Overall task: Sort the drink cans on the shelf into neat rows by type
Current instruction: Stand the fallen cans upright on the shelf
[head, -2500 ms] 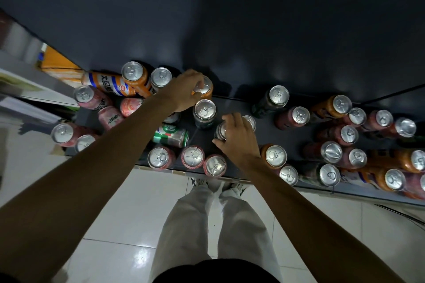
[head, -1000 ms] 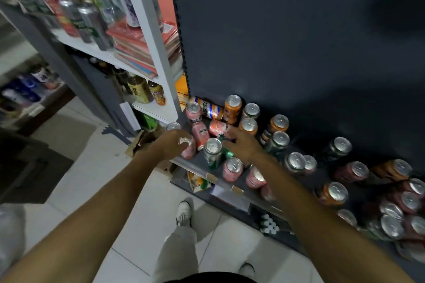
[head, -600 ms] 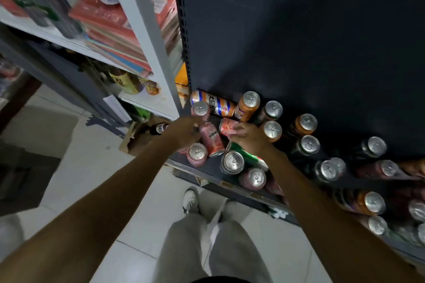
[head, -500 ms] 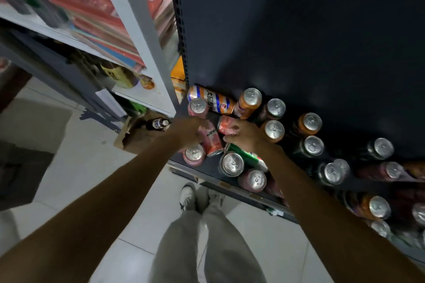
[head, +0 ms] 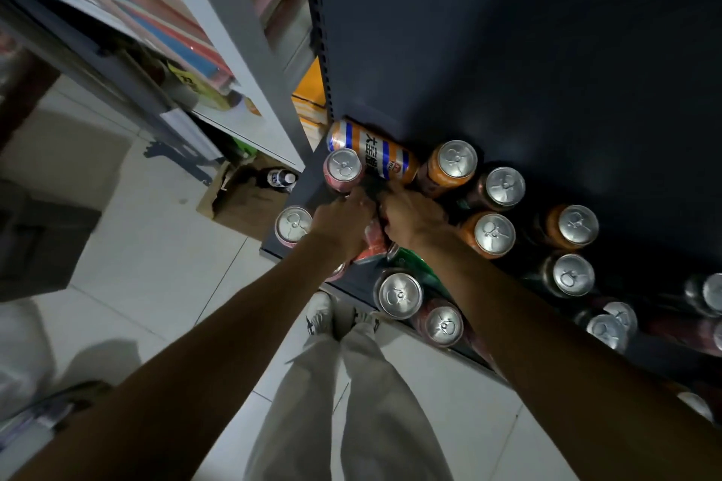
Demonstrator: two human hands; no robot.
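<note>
Many drink cans crowd a dark shelf [head: 297,191]. My left hand [head: 344,223] grips a pink can [head: 370,243] that lies on its side. My right hand [head: 414,217], right beside it, curls over a second lying can that it hides. Behind the hands lies an orange, blue and white striped can [head: 371,152]. Upright pink cans stand at the left [head: 343,168] [head: 293,225]. To the right stand orange cans [head: 455,164] [head: 493,235] [head: 574,226] and dark cans [head: 504,185] [head: 572,275]. A green can [head: 420,267] lies under my right forearm.
Two more upright cans [head: 398,295] [head: 443,326] stand at the shelf's front edge, and several more sit at the far right. A pale shelf post [head: 234,31] with stacked goods rises on the left. A cardboard box [head: 242,201] with a bottle sits on the tiled floor.
The view has swung left and closer. Both hands have moved from the cans at mid-shelf to the lying pink cans at the left end and have closed over them.
</note>
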